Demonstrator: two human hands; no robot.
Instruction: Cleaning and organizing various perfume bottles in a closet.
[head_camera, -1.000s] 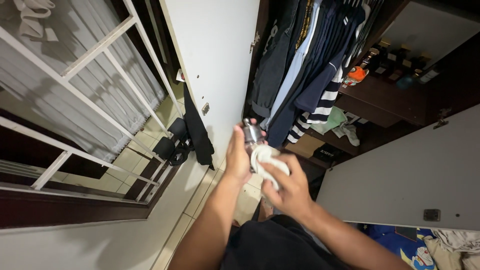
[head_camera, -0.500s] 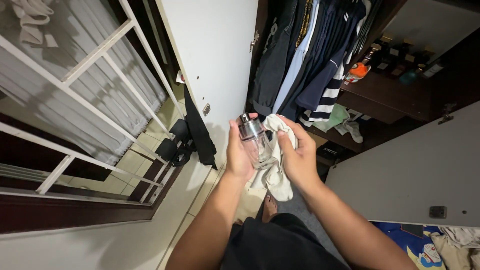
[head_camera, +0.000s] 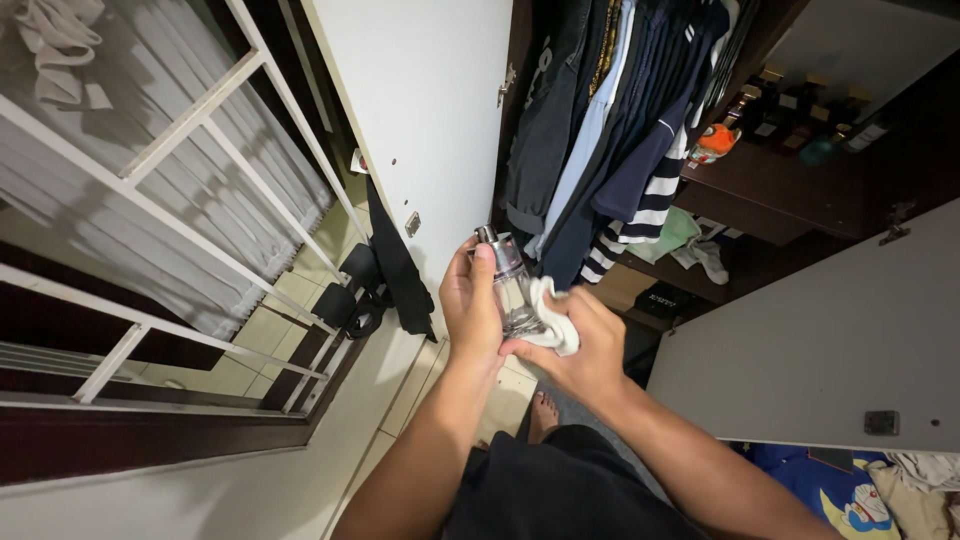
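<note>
While the left hand (head_camera: 472, 305) wraps its fingers around a small clear glass bottle with a silver metal cap (head_camera: 508, 285), the bottle stands nearly upright, long axis vertical, cap upward and tilted slightly left. Just beside it, the right hand (head_camera: 588, 345) grips a crumpled white cloth (head_camera: 553, 320) against the bottle's lower side. Beyond hang dark and striped clothes (head_camera: 610, 150) in an open wardrobe.

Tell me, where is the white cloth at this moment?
In the head view, near the centre, the white cloth is bunched in the right hand, pressed against the clear glass bottle held by the left hand.
</note>
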